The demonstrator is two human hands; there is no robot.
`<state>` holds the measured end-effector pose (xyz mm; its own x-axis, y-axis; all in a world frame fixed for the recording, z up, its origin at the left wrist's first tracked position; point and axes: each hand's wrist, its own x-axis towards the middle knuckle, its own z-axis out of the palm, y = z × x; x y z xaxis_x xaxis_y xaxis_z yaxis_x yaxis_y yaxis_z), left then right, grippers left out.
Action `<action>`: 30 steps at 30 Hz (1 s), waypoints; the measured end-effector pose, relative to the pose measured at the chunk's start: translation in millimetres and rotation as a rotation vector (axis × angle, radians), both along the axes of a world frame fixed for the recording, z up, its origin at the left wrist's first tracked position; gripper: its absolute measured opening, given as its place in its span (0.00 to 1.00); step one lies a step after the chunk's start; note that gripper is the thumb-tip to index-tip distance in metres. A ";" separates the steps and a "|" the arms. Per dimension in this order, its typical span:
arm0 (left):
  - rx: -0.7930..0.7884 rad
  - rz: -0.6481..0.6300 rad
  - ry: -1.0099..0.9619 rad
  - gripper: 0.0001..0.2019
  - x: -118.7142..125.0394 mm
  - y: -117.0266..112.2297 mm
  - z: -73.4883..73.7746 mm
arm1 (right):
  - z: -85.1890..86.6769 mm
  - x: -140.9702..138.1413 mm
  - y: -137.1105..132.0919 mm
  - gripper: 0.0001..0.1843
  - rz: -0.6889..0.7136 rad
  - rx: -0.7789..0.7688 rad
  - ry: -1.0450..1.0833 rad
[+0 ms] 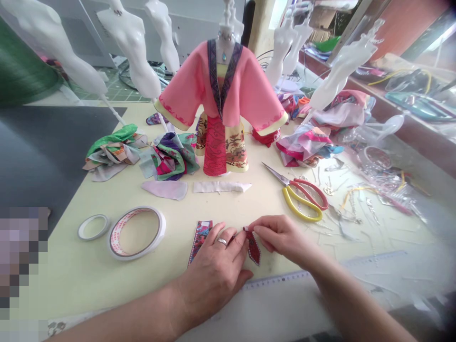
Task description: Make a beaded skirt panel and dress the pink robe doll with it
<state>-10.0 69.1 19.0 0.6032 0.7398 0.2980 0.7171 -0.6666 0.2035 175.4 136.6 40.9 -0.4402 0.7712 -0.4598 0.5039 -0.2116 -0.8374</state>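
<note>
My left hand [215, 268], with a ring on one finger, lies palm down on the pale table and presses on a small red patterned fabric piece [253, 248]. My right hand [280, 235] pinches the top end of that same red piece with thumb and fingertips. A narrow red and blue printed strip [200, 237] lies just left of my left hand. A clear ruler [281, 279] runs along the table's near edge beneath both hands.
Two tape rolls, large [137, 232] and small [93, 226], lie at left. Red and yellow scissors [302, 194] lie right of centre. A doll mannequin in a pink robe [223, 104] stands behind, among fabric heaps [171, 156], white mannequin torsos [137, 52] and plastic bags [388, 171].
</note>
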 end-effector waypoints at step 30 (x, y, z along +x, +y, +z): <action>-0.051 -0.017 -0.022 0.19 -3.3 2.3 5.4 | 2.4 -3.5 -0.2 0.13 0.008 0.067 -0.019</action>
<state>-13.2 71.4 24.4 0.6094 0.7443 0.2733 0.7010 -0.6668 0.2530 171.9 136.4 43.3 -0.4381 0.7972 -0.4154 0.5214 -0.1511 -0.8398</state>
